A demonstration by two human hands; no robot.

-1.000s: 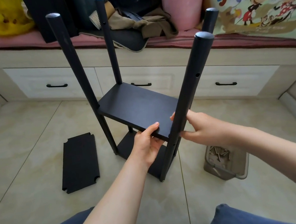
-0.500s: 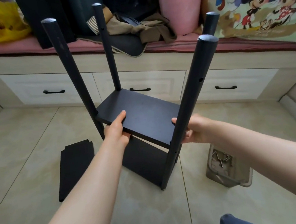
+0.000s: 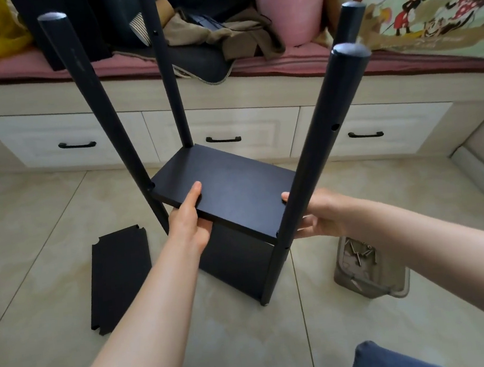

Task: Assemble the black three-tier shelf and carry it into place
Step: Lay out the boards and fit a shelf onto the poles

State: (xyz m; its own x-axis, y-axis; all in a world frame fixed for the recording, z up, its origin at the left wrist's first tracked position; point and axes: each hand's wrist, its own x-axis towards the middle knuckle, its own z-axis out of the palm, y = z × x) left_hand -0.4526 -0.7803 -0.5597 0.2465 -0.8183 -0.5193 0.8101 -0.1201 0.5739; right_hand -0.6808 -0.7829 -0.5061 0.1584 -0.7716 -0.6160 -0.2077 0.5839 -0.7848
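A partly built black shelf stands on the tiled floor, its black posts point(image 3: 315, 158) rising around a middle board point(image 3: 235, 187) and a bottom board point(image 3: 236, 260). My left hand point(image 3: 189, 221) grips the middle board's near-left edge, thumb lying on top. My right hand point(image 3: 315, 217) holds the board's near-right corner behind the front right post, which hides part of the fingers. A third loose black board point(image 3: 119, 275) with notched corners lies flat on the floor to the left.
A translucent plastic tub point(image 3: 370, 268) with several screws sits on the floor at the right. A low cabinet with drawers point(image 3: 224, 134) runs across the back, topped by a pink cushion with clothes and bags. My knee point(image 3: 382, 359) shows at the bottom right.
My left hand slid left along the middle board's front edge, from beside the right post to the near-left part. The right hand stayed at the near-right corner.
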